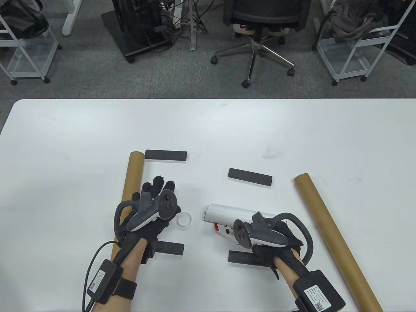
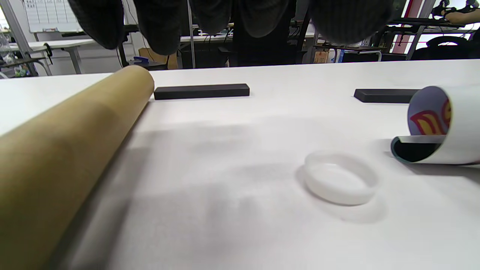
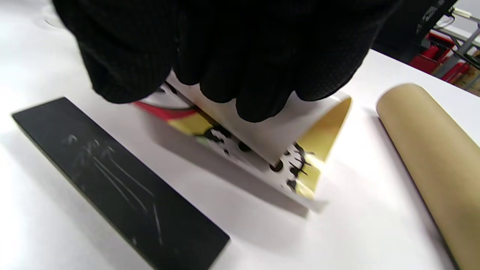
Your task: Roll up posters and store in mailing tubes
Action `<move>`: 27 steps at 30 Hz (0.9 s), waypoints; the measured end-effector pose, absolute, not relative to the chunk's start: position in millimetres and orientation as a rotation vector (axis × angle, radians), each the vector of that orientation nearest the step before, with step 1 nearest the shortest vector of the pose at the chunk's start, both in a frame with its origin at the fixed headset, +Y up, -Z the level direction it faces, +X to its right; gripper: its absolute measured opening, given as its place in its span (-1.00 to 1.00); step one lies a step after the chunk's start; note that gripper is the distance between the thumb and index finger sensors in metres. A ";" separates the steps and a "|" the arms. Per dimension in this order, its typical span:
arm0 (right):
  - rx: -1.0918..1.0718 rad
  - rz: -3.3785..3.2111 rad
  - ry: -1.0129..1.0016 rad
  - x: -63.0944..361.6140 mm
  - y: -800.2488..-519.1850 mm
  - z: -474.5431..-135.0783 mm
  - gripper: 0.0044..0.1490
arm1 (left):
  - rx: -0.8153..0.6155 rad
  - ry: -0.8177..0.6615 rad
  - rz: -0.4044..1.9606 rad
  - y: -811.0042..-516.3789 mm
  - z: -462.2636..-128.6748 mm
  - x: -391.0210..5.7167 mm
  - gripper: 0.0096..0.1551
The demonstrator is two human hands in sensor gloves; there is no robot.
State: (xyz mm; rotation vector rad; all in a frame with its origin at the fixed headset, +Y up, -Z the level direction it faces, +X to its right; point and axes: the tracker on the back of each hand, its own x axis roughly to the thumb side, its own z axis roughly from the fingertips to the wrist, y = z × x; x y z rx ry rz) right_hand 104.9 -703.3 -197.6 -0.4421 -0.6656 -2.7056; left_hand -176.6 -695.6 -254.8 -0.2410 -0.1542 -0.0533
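Office: swivel chair (image 1: 256, 29), cabled desks, whiteboard (image 2: 48, 15).

We see the rolled poster (image 1: 234, 213) mid-table between two mailing tubes (image 1: 132, 182) (image 1: 334, 234), a cap (image 1: 184, 220) just left of it.

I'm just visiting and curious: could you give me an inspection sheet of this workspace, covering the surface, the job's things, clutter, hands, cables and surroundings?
Surface: white table, faint scuff marks.
Job's things: rolled poster, loosely curled; left tube and right tube lie flat; white cap lies between left hand and poster.
Clutter: four dark flat bars, such as the far-left bar.
Hands: left hand spread open above the table, holding nothing; right hand grips the poster.
Cables: glove cable loops from the left wrist.
Surroundings: office chair, wire carts, tangled floor cables.
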 end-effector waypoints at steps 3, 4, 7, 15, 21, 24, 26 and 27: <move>-0.445 -2.713 -0.621 112.1 -707.2 -198.8 -0.21 | -0.236 -0.159 -0.050 -695.1 -254.4 -175.5 -0.08; -0.446 -2.714 -0.605 113.2 -708.3 -199.1 -0.20 | -0.241 -0.160 -0.049 -695.8 -254.6 -175.4 -0.08; -0.450 -2.698 -0.533 115.7 -712.8 -200.5 -0.17 | -0.248 -0.159 -0.050 -696.8 -254.5 -175.3 -0.09; -0.396 -2.710 -0.460 127.2 -725.0 -211.4 -0.20 | -0.251 -0.162 -0.048 -696.8 -253.8 -174.4 -0.09; -0.400 -2.760 -0.334 134.2 -732.2 -215.9 -0.50 | -0.256 -0.167 -0.042 -697.1 -253.8 -173.8 -0.09; -0.403 -2.772 -0.297 134.5 -730.4 -216.0 -0.51 | -0.259 -0.168 -0.041 -697.3 -253.5 -173.3 -0.08; -0.409 -2.796 -0.270 133.8 -724.9 -216.6 -0.52 | -0.254 -0.177 -0.034 -696.3 -252.9 -171.9 -0.09; -0.412 -2.810 -0.250 132.9 -721.4 -216.9 -0.52 | -0.250 -0.182 -0.027 -695.4 -252.5 -170.8 -0.09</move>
